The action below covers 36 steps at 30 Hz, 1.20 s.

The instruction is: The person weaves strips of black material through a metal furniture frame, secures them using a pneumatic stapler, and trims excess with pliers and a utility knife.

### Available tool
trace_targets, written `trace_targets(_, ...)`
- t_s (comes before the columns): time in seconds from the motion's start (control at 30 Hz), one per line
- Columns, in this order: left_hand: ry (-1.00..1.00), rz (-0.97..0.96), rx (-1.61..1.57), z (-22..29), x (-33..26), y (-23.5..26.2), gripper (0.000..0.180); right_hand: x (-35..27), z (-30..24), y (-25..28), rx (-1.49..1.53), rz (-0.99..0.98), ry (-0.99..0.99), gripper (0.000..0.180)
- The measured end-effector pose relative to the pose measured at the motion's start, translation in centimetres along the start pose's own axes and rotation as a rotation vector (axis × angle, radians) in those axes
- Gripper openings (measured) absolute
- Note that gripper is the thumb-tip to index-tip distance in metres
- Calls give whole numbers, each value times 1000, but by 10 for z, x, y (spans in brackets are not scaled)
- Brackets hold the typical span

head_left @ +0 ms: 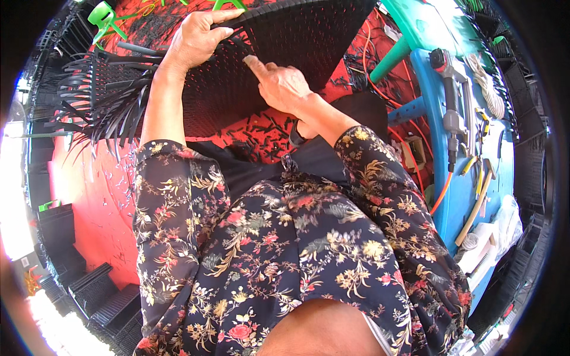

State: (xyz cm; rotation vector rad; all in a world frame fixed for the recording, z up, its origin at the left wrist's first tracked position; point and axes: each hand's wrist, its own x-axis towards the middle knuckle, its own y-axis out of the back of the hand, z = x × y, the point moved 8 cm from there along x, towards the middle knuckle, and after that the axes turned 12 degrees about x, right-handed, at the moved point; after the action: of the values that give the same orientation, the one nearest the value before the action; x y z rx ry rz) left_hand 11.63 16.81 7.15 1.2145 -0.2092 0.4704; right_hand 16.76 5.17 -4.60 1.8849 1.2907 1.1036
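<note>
A large black woven panel [217,101] of flat plastic strips stands bent across the space ahead of my lap. Long loose strip ends [122,110] fan out from its left side. My left hand [199,40] grips the panel near its top fold, thumb and index finger showing on either side of the weave; the other fingers are hidden. Against the inner face, my right hand [284,87] has its index finger stretched out to the weave, with the other fingers curled loosely. I see nothing held in the right hand, though its thumb is hidden.
Short black offcuts [264,133] litter the red floor [98,204]. At right, a blue stool [442,204] bears an air tool [452,101] with an orange hose, a hammer [475,207] and coiled rope [488,89]. A green stool [430,26] stands beyond; black woven pieces [107,296] lie lower left.
</note>
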Motion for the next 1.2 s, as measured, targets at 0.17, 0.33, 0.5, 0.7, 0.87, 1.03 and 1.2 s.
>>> trace_targets(0.17,84,-42,-20,-7,0,-12,40,-5,23,16,-47,28,-24,42)
trace_targets(0.33,43,-14,29,-2,-2,-5,40,-24,19,47,73,62,108,31)
trace_targets(0.5,14,-23,37,3,6,-9,39,-28,39,61,165,35,-36,28)
trace_targets(0.7,47,-48,17,2,3,-5,39,-16,-4,42,73,64,129,54)
trace_targets(0.87,44,-28,-14,3,2,-9,40,4,-14,54,-4,162,182,47)
trace_targets(1.03,-6,71,-30,0,1,-10,37,-10,-7,65,172,244,151,45)
trace_targets(1.2,-47,141,-13,0,-2,-6,36,1,-10,92,247,499,13,28)
